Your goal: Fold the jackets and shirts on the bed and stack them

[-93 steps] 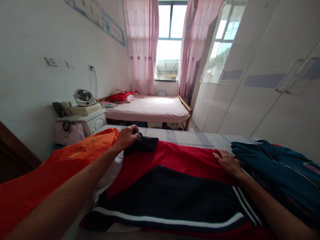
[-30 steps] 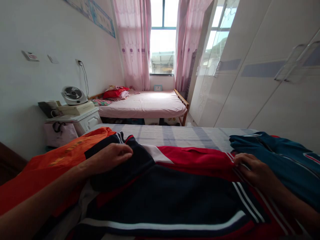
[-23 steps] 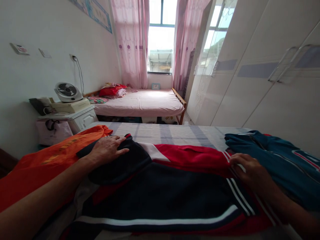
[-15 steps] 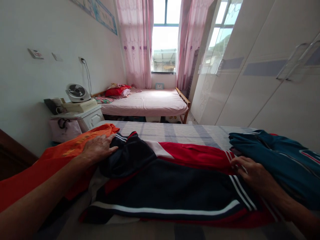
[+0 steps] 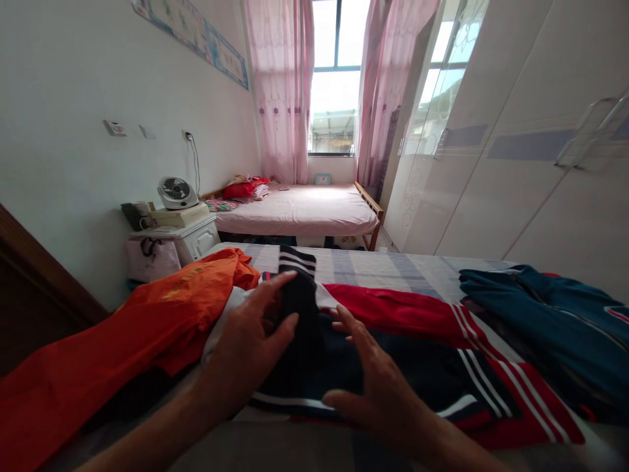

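A navy and red jacket (image 5: 403, 357) with white stripes lies folded in front of me. Over its left part stands a dark fold with a white-striped band (image 5: 297, 262). My left hand (image 5: 250, 337) is beside that fold, its thumb and index finger spread apart. Just right of the fold, my right hand (image 5: 378, 370) hovers over or touches the jacket with fingers apart; contact is hard to tell. Spread along the left is an orange garment (image 5: 162, 311). On the right lies a folded teal jacket (image 5: 555, 321) with a zip.
Beneath the clothes is a bed with a checked sheet (image 5: 413, 262). Farther off stand a pink-covered bed (image 5: 314, 213) and a white cabinet (image 5: 196, 239) with a fan (image 5: 177, 192) on top. White wardrobes (image 5: 531, 196) line the right side.
My left hand has moved right from the jacket's left end, and the dark striped part has come over with it. My right hand has left the striped cuffs and moved left to the middle.
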{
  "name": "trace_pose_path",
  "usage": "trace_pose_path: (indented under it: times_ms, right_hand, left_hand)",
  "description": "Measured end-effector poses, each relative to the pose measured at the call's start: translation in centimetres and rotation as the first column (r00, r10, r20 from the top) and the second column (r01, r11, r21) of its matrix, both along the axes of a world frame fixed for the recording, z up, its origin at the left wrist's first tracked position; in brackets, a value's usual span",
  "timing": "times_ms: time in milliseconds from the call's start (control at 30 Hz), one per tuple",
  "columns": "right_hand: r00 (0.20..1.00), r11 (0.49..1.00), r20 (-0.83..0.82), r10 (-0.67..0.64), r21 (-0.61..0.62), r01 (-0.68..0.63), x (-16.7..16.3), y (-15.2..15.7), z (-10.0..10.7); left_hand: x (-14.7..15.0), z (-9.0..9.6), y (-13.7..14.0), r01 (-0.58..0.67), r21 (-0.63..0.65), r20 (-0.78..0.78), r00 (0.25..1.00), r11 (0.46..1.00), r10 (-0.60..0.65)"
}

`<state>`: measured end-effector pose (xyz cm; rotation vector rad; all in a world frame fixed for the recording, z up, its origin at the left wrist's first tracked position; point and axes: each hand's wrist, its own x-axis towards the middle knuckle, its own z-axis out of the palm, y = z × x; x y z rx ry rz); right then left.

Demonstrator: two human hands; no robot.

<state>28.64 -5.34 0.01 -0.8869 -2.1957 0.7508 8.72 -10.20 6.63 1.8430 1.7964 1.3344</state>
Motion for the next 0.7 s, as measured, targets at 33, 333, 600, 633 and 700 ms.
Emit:
trace_pose_path:
  times_ms: [33, 333, 600, 633, 700]
  right_hand:
    - [0.996, 0.998, -0.087, -0.019, -0.059, 0.014, -1.3, -0.3, -0.1]
    - [0.935, 0.906, -0.342, -0.100, -0.419, -0.056, -3.6, 0.7, -0.3]
    - [0.839, 0.936, -0.532, -0.113, -0.341, -0.090, -2.8, -1.8, 1.9]
    - [0.852, 0.954, -0.520, -0.068, -0.283, -0.097, -2.9, -2.3, 1.9]
    - [0.865, 0.984, -0.491, 0.099, -0.081, -0.159, -3.4, -3.2, 1.6]
  left_hand:
    - [0.6, -0.8, -0.4, 0.084, -0.007, -0.040, 0.996, 0.996, -0.084]
    - [-7.9, -7.4, 4.1, 0.071, -0.011, -0.465, 0.883, 0.997, -0.068]
    - [-11.0, -8.9, 8.3, 0.273, -0.192, -0.674, 0.662, 0.943, -0.329]
    - [-11.1, -8.6, 8.5, 0.294, -0.234, -0.652, 0.659, 0.927, -0.374]
    - [-11.3, -8.1, 8.9, 0.295, -0.327, -0.578, 0.689, 0.898, -0.437]
